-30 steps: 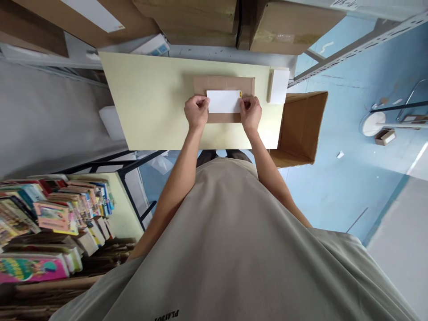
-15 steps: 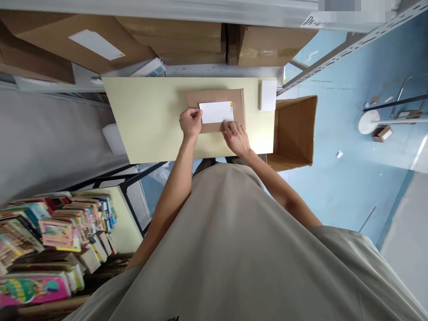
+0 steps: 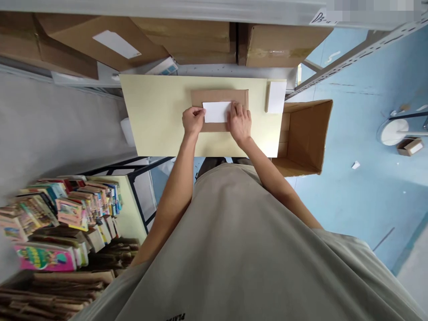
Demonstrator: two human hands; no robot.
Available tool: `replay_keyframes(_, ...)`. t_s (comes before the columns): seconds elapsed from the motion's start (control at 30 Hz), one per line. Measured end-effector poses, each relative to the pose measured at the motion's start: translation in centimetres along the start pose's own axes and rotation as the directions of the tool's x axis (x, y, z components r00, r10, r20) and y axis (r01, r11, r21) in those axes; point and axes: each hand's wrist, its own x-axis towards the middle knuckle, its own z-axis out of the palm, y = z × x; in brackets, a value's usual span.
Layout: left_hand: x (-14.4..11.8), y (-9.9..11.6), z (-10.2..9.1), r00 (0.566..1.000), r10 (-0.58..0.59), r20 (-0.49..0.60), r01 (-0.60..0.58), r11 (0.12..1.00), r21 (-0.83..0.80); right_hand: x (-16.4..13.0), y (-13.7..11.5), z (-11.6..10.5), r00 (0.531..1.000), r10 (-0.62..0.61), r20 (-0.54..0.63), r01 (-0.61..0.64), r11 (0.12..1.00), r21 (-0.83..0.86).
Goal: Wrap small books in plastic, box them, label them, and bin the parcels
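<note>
A white label [image 3: 216,112] lies on a flat brown cardboard mailer [image 3: 219,96] on the pale yellow tabletop [image 3: 157,116]. My left hand [image 3: 193,120] is closed, thumb and forefinger pinching the label's left edge. Over the label's right end rests my right hand [image 3: 240,122], its fingers extended and slightly bent across the label and the mailer. That hand hides the label's right edge. To the right on the tabletop sits a small stack of white labels or cards [image 3: 277,97].
An open cardboard box [image 3: 306,138] stands against the table's right end. Behind the table, several closed cartons [image 3: 200,40] fill a metal shelf [image 3: 200,11]. Lower left, books [image 3: 72,214] crowd another table. A white round-based stand [image 3: 394,132] is on the blue floor.
My right hand has moved up from the label's lower right edge onto its right end, covering the yellow mark there. My left hand keeps its pinch on the left edge.
</note>
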Motion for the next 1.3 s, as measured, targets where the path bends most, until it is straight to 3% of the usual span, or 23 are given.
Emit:
replay_keyframes(0.17, 0.0, 0.2, -0.1, 1.0, -0.009, -0.012, 0.01, 1.0, 0.016, 1.1, -0.7, 0.6, 0.98, -0.173, 0.096, 0.171, 0.985, 0.027)
replay_keyframes(0.3, -0.2, 0.3, 0.1, 0.999, 0.011, -0.03, -0.01, 0.999, 0.044, 1.7, -1.3, 0.4, 0.994, -0.094, 0.057, 0.096, 0.995, -0.023)
replay_keyframes(0.43, -0.3, 0.3, 0.3, 0.998, 0.029, -0.047, -0.026, 0.997, 0.072, 2.2, -2.8, 0.0, 0.98, -0.146, 0.131, 0.154, 0.987, -0.054)
replay_keyframes(0.77, -1.0, 0.0, 0.6, 0.999, 0.042, 0.01, -0.042, 0.999, 0.019, 2.5, -5.8, 1.9, 1.0, 0.006, 0.027, -0.003, 0.993, -0.121)
replay_keyframes(0.93, -0.7, -0.7, 0.0, 0.989, 0.102, 0.107, -0.096, 0.994, -0.061, 3.3, -6.4, 2.3, 0.995, 0.081, 0.052, -0.071, 0.982, -0.175)
replay_keyframes(1.13, -0.8, -0.4, -0.8, 0.972, 0.121, 0.202, -0.099, 0.988, -0.115, -0.1, -6.2, 1.2, 0.986, 0.084, 0.142, -0.048, 0.97, -0.237)
replay_keyframes(1.3, -0.9, -0.2, -1.4, 0.954, 0.145, 0.261, -0.129, 0.988, -0.08, -3.4, -3.9, -0.2, 0.95, 0.292, 0.109, -0.257, 0.932, -0.254)
